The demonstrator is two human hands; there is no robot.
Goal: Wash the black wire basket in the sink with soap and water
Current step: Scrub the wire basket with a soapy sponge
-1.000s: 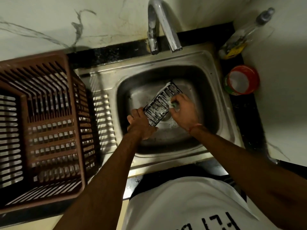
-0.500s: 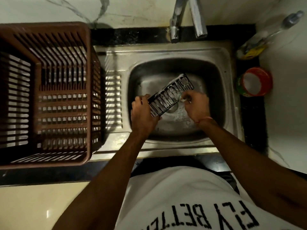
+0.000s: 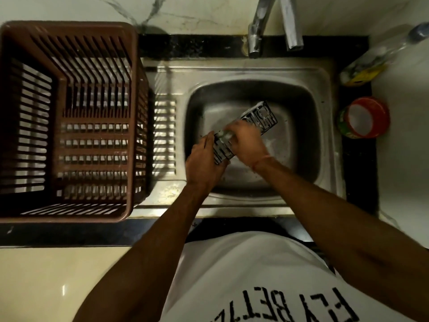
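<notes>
Over sink [image 3: 329,135]: left hand [image 3: 204,162] grips basket [image 3: 260,119] end; right hand [image 3: 248,142] curled on its middle, contents unclear.

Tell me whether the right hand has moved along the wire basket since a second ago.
Yes. The right hand slid down the wire basket toward the left hand.

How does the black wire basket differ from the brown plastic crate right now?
The black wire basket is small, narrow and held tilted over the sink by the left hand and right hand; the brown crate is far larger, stands on the counter left of the sink, and is untouched. Both have open, slotted walls.
</notes>
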